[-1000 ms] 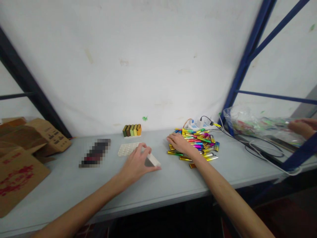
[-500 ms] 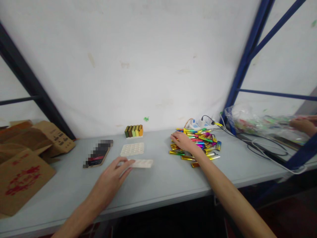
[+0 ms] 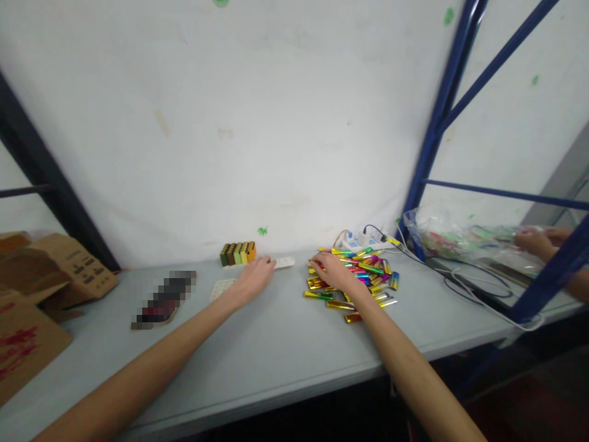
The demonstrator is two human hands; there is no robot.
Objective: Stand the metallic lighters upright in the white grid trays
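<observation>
At the back of the table, my left hand (image 3: pixel 257 274) is closed on one end of a white moulded tray (image 3: pixel 284 263), which pokes out to the right of the fingers. Just left of that hand lies a second white tray with cups (image 3: pixel 221 288), partly covered by my wrist. Behind it stands a block of upright green, brown, yellow and orange tubes (image 3: pixel 237 253). My right hand (image 3: pixel 332 270) is on the left side of a pile of shiny multicoloured slim tubes (image 3: pixel 340 304), its fingers curled down; what they hold is hidden.
A phone (image 3: pixel 165 301), partly blurred out, lies left of the trays. Cardboard boxes (image 3: pixel 78 270) fill the far left. A power strip (image 3: pixel 363 240) with cables is behind the pile. Beyond the blue post (image 3: pixel 416 202), another person's hands (image 3: pixel 536 240) are at clear plastic bags (image 3: pixel 446 236).
My left hand has carried the white tray back and to the right, towards the wall beside the upright tubes. My right hand stays at the pile. The camera view has shifted slightly.
</observation>
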